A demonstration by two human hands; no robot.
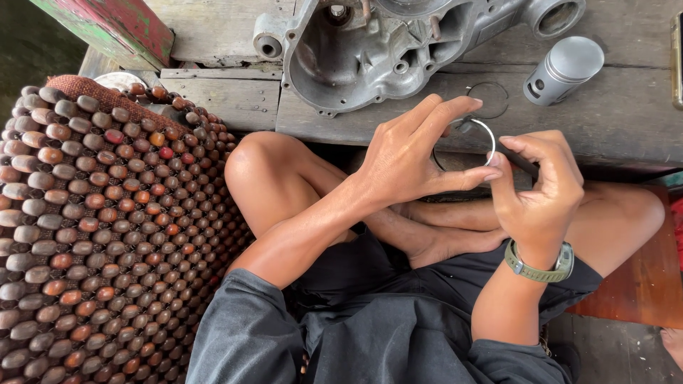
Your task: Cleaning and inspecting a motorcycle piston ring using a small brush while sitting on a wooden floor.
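Note:
My left hand (409, 153) pinches a thin metal ring (489, 139) between thumb and fingers, above my crossed legs. My right hand (541, 188), with a green watch on its wrist, grips a slim dark tool (518, 160) whose tip meets the ring. Another thin ring (491, 96) lies flat on the wooden bench just beyond my hands. A grey metal piston (563, 70) lies on its side to the right of it.
A large grey engine casing (370, 50) rests on the weathered wooden bench (228, 99) ahead. A mat of brown wooden beads (92, 227) covers the left. A red and green painted plank (107, 25) is at top left.

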